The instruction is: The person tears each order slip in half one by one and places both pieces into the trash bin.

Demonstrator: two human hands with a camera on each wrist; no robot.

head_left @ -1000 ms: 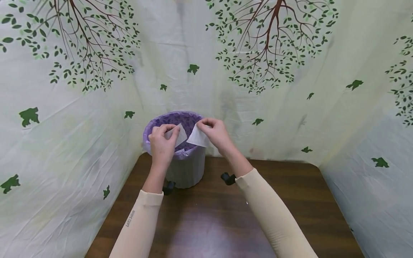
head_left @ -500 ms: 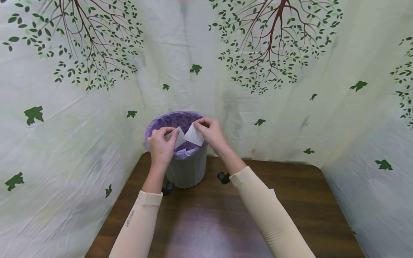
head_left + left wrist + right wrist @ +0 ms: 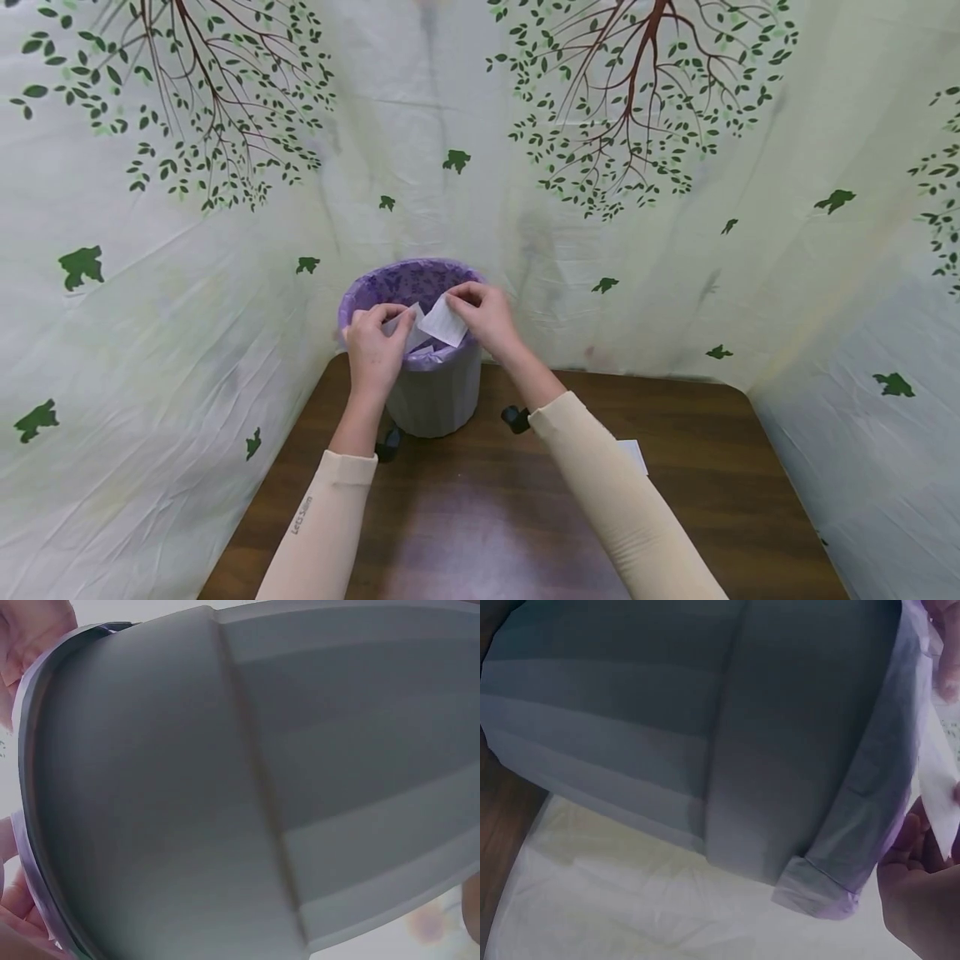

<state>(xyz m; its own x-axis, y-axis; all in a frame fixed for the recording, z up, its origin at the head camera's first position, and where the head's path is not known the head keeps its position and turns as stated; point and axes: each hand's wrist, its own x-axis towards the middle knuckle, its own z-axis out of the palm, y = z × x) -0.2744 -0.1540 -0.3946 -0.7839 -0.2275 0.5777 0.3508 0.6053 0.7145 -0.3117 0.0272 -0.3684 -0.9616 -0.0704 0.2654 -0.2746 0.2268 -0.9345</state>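
Head view, left hand (image 3: 374, 348): pinches paper scrap (image 3: 416, 332)
Right hand (image 3: 486, 321): pinches white paper (image 3: 444, 323)
Purple-lined bin (image 3: 435, 404): papers now closer together above its mouth

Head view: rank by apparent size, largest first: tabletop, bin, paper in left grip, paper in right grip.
1. Tabletop
2. Bin
3. Unranked: left paper, in left grip, and right paper, in right grip; they look about alike and both are partly covered.

1 bin (image 3: 435, 400), 1 liner (image 3: 354, 302), 1 tbl (image 3: 465, 533) & prob. 4 paper pcs (image 3: 444, 322).
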